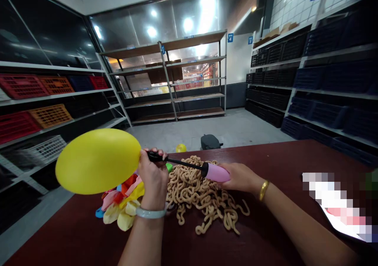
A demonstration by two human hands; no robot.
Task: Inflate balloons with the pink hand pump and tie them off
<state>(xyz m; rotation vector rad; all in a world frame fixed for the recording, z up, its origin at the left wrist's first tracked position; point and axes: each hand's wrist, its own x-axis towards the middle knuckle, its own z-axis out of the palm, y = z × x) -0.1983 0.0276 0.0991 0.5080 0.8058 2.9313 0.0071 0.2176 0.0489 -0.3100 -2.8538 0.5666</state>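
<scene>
Nearest the camera are the person's left forearm (141,242), with a pale bracelet (151,213), and right forearm (307,226), with a gold bangle (264,190). Between the hands, above the table, a hand pump (186,163) slants slightly down to the right. The left hand (152,175) has its fingers curled round the pump's black end, pinching it close against the neck of an inflated yellow balloon (99,161). The right hand (239,175) grips the pink handle (217,172) at the other end.

Behind and below the pump, a heap of tan, rope-like strands (189,189) spreads over the dark red table (88,234), some loose ends straying toward the near side. The pump's rod crosses in front of the heap. Left of it lie limp, coloured balloons (125,218), partly hidden by the left hand and the big balloon, which also blocks part of the left shelving (56,95). That shelving bears red and orange crates (54,84).

At the table's right, a white sheet (333,207) is blurred into squares. Past the far edge show a yellow round thing (181,148) and a dark grey object (210,141), on the floor (236,128). Beyond stand a back rack (195,98) and, at right, shelves of dark crates (339,77).
</scene>
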